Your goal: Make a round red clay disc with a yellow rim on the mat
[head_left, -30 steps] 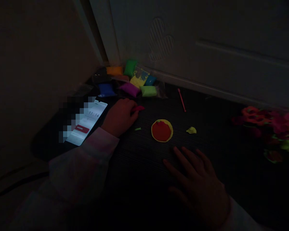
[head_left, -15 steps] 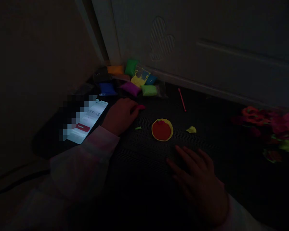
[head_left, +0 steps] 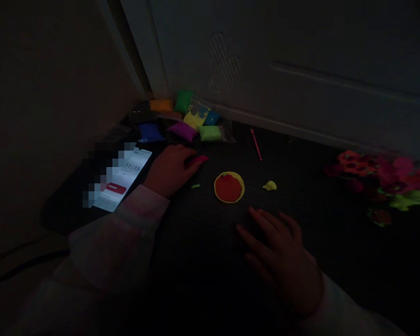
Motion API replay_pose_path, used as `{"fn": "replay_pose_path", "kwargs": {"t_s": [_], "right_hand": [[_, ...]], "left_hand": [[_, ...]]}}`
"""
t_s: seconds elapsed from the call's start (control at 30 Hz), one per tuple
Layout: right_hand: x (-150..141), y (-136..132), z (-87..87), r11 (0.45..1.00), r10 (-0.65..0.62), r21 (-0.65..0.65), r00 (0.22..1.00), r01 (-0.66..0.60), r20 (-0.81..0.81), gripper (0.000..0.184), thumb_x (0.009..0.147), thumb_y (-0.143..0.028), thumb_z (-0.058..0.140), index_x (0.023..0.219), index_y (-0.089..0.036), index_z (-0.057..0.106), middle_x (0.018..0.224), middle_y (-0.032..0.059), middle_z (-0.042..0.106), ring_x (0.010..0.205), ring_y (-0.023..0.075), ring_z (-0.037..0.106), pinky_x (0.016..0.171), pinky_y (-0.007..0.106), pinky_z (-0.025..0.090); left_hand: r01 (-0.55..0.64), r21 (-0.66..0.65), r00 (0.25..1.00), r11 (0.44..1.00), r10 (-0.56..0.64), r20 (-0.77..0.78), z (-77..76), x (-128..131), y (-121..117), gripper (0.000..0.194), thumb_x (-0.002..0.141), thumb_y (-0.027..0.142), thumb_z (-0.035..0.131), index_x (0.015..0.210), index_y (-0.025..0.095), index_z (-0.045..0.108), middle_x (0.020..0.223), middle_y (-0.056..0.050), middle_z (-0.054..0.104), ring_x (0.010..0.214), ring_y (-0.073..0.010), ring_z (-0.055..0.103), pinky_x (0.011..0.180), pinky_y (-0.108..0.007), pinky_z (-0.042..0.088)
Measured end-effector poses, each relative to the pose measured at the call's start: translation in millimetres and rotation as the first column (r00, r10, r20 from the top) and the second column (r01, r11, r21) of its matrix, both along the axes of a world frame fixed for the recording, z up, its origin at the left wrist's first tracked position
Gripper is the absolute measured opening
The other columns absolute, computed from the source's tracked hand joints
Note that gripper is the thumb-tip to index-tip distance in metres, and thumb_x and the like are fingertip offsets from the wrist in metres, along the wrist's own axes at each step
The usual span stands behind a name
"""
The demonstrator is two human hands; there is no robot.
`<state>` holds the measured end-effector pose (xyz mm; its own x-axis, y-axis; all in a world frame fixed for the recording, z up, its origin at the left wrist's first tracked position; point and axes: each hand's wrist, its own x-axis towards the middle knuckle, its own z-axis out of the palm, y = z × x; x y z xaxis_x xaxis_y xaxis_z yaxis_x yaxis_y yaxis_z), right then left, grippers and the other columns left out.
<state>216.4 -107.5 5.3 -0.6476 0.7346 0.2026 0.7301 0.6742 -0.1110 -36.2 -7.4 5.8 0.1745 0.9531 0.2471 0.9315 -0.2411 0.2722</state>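
My left hand rests on the dark table with its fingers closed round a bright pink piece. Only part of this piece shows between thumb and fingers, so its kind is unclear. My right hand is open, palm down and fingers spread, holding nothing. Just beyond its fingertips lies a flat red disc with a yellow rim, which looks like modelling clay. A small yellow lump sits to the disc's right. Between the disc and my left hand is a tiny green strip.
Several bags of coloured clay are heaped at the back left. A thin pink stick lies near the white panel. On the left glows a phone; colourful flower-like shapes stand at the right. The light is very dim.
The whole view has shifted slightly, so things appear a little further left. More of the pink piece shows between my left thumb and fingers. My right hand stays spread.
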Motion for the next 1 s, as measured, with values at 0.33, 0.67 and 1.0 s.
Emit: {"fn": "replay_pose_path", "kwargs": {"t_s": [0.33,0.67,1.0], "right_hand": [[-3,-2,-1.6,0.999,0.002,-0.047,0.999,0.000,0.042,0.039,0.077,-0.050,0.046,0.112,-0.033,0.051,0.129,0.0026,0.043,0.115,0.0243,0.037,0.095,0.049,0.021],[-1,-4,-2.8,0.998,0.007,-0.061,0.997,-0.002,0.078,0.046,0.075,-0.054,0.045,0.117,-0.035,0.046,0.131,0.0041,0.041,0.119,0.0273,0.033,0.095,0.052,0.022],[13,-5,1.1,0.991,0.073,-0.106,0.994,-0.081,-0.077,0.054,0.082,-0.033,0.039,0.133,-0.023,0.022,0.139,0.0120,0.022,0.122,0.0275,0.029,0.092,0.048,0.031]], "left_hand": [[0.002,-0.008,1.000,1.000,-0.002,-0.002,0.7,1,0,0.037,0.080,0.044,0.041,0.091,0.014,0.061,0.087,-0.007,0.060,0.084,-0.0191,0.052,0.075,-0.032,0.040],[0.005,-0.021,1.000,1.000,-0.005,0.011,1.4,1,-1,0.037,0.081,0.042,0.040,0.090,0.013,0.061,0.086,-0.008,0.059,0.084,-0.0191,0.051,0.075,-0.032,0.040],[-0.008,-0.014,0.999,1.000,0.009,0.037,-0.6,0,0,0.038,0.079,0.042,0.044,0.101,0.013,0.056,0.094,-0.008,0.058,0.090,-0.0202,0.050,0.080,-0.033,0.040]]}}
